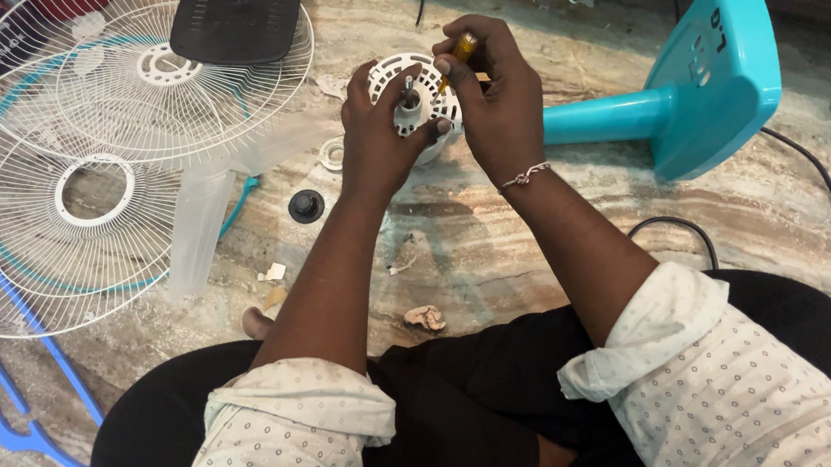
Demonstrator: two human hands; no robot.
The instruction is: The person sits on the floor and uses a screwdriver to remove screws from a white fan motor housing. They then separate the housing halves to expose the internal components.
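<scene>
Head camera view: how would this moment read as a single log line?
left hand: grips white fan motor housing | right hand: holds yellow-handled screwdriver to housing | nearby: white fan grilles, turquoise fan base, stone floor

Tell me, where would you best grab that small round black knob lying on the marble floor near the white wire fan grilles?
Probably by its raised centre, coming straight down from above. The small round black knob lies flat on the marble floor with its stub pointing up and open floor around it, so fingertips could likely pinch the stub. Both hands are busy: the left hand holds the white motor housing, the right hand a yellow-handled screwdriver.
</scene>
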